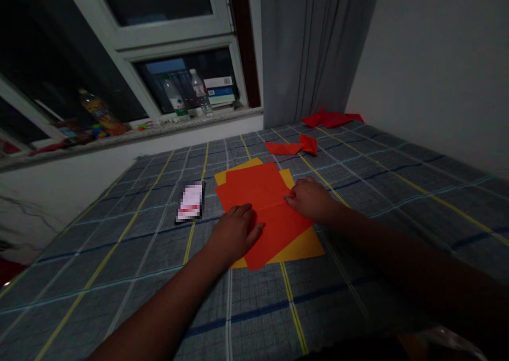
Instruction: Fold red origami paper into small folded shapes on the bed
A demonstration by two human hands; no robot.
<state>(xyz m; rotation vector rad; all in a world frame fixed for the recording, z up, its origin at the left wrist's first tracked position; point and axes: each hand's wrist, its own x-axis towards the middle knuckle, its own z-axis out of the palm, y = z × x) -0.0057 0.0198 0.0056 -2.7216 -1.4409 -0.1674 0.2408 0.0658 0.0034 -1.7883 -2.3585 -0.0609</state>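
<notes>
A red sheet of paper (260,196) lies on a yellow sheet (302,247) on a grey plaid cloth (358,202). A crease runs across the red sheet's middle. My left hand (234,232) lies flat on the red sheet's left edge, fingers stretched out and pressing down. My right hand (312,197) rests on the sheet's right edge, fingers curled with the tips pressing the paper at the crease. Neither hand lifts anything.
A phone (191,201) lies on the cloth left of the papers. Folded red paper pieces (294,147) and more red paper (332,119) lie farther back. Bottles (201,91) and books (220,90) stand on the windowsill (131,133). A grey curtain (314,48) hangs behind.
</notes>
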